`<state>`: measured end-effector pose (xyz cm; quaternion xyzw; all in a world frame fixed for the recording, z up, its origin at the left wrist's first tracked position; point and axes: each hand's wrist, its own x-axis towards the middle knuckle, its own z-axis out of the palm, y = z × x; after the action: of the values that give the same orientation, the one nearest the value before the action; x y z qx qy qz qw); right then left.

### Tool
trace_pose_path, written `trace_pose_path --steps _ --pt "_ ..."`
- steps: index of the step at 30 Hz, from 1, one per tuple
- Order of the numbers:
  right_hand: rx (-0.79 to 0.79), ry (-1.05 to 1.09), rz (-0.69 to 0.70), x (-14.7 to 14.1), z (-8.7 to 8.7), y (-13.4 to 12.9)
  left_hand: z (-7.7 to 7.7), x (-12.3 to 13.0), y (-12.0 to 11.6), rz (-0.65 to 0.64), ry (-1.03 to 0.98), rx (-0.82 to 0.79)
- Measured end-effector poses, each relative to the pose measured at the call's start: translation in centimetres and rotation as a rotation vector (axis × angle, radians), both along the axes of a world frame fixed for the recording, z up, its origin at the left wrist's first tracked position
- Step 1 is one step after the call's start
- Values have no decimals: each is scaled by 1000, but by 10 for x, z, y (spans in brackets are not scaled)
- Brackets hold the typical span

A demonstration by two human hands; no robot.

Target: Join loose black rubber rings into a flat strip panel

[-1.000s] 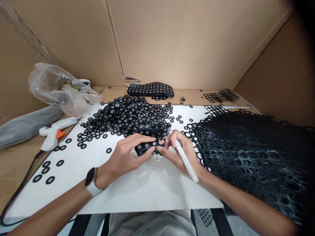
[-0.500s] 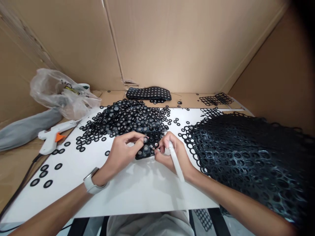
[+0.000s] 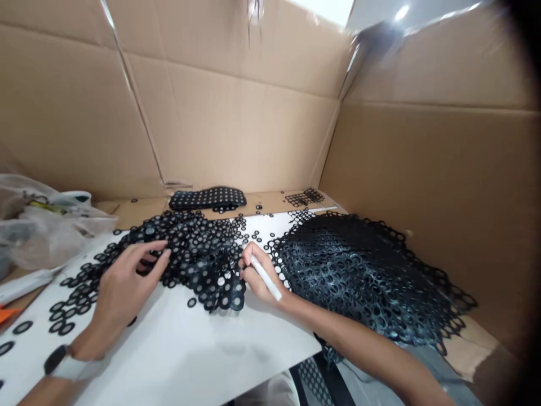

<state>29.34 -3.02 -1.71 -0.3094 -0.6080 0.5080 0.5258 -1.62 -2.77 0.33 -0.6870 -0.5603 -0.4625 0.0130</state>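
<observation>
My left hand (image 3: 129,282), with a watch (image 3: 74,363) on its wrist, is at the left edge of a heap of small black rings (image 3: 181,245). Its thumb and fingers are apart, and no object shows between them. A white pen-like tool (image 3: 266,277) is in my right hand (image 3: 260,273), pointing back toward the wrist. The fingertips of that hand are at the right edge of a patch of joined rings with filled centres (image 3: 224,293), on the white board (image 3: 169,349). Whether they touch the patch is unclear.
A big pile of black ring mesh (image 3: 350,270) covers the right side. Behind the heap lies a folded dotted black strip (image 3: 207,198). A clear plastic bag (image 3: 46,231) and part of a white glue gun (image 3: 27,286) are at the left. Cardboard walls (image 3: 236,129) surround the work area.
The view has swung up and to the right. My left hand has left the ring patch and opened beside the heap. My right hand still holds the white tool near the patch.
</observation>
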Motion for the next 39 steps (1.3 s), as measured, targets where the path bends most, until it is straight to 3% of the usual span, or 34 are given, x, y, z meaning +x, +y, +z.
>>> trace_pose_path --steps 5,11,14,17,20,22,25,29,35,39 --pt "2 71 6 5 24 -1 -11 13 -3 -208 103 59" --pt "-52 194 -38 38 47 -48 -12 21 -12 -289 143 32" --pt "-106 254 -99 57 42 -79 -10 24 -19 -322 169 -3" --pt "-225 179 -199 76 26 -105 -8 28 -24 -368 223 -44" --pt "-173 -72 -172 95 11 -121 -8 34 -27 -415 275 -78" --pt "-57 -383 -192 108 8 -127 -9 38 -29 -440 297 -90" --pt "166 -831 -397 125 13 -125 -12 42 -30 -439 313 -92" --pt "379 -1034 -582 132 29 -110 -19 44 -30 -357 319 -83" --pt "429 -922 -518 99 56 -78 -26 46 -30 -328 316 -107" --pt "419 -856 -397 69 60 -49 -23 47 -30 -324 281 -116"
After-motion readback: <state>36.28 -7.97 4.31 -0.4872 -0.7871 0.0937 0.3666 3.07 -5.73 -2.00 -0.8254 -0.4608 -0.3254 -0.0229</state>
